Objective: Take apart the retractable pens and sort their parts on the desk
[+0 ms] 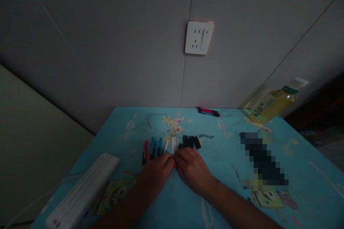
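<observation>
My left hand and my right hand meet at the middle of the table, fingers closed and fingertips nearly touching. A small bit of red shows between them; the fingers hide what it belongs to. Just beyond the fingertips lie thin white sticks in a row. Left of these are a white pen-like piece, several blue pen-like pieces and a red and black one. Several short black pieces, like pen caps or barrels, line up past my right hand.
Red and blue pens lie at the table's back edge by the wall. A bottle of yellow liquid stands at the back right. A blurred-out dark object lies right. A white power strip with a cord sits at left.
</observation>
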`<state>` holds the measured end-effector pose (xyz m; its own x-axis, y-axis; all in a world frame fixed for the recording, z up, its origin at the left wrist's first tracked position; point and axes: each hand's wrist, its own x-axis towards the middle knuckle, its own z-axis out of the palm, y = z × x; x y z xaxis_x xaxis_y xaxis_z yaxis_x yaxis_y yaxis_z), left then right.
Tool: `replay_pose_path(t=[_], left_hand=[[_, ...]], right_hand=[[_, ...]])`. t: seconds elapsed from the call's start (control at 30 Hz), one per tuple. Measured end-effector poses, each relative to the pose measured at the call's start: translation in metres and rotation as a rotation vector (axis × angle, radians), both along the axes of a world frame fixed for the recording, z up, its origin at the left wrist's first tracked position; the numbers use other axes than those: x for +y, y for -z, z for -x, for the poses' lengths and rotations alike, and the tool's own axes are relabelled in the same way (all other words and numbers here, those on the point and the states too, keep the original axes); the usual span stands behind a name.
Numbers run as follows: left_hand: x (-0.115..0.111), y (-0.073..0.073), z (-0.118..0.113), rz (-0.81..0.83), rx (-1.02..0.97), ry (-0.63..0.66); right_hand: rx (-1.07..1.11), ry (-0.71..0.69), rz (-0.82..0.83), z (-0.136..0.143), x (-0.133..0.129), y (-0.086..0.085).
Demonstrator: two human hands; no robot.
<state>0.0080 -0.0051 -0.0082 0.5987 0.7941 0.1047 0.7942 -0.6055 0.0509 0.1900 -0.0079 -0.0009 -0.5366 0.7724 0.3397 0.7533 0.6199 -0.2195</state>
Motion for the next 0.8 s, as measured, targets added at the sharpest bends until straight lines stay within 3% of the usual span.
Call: replay_pose_path(t=[0.47, 0.63, 0.8], left_hand=[[0.001, -0.002, -0.001, -0.016, -0.046, 0.000], [-0.004, -0.007, -0.002, 0.060, -0.272, -0.019], [-0.010, -0.012, -0.002, 0.155, -0.466, 0.072]], right_hand=[[0.104, -0.048, 0.049, -0.004, 0.000, 0.004], [0.226, -0.100, 0.031, -0.010, -0.005, -0.004], [0.292, -0.198, 0.006, -0.023, -0.013, -0.014]])
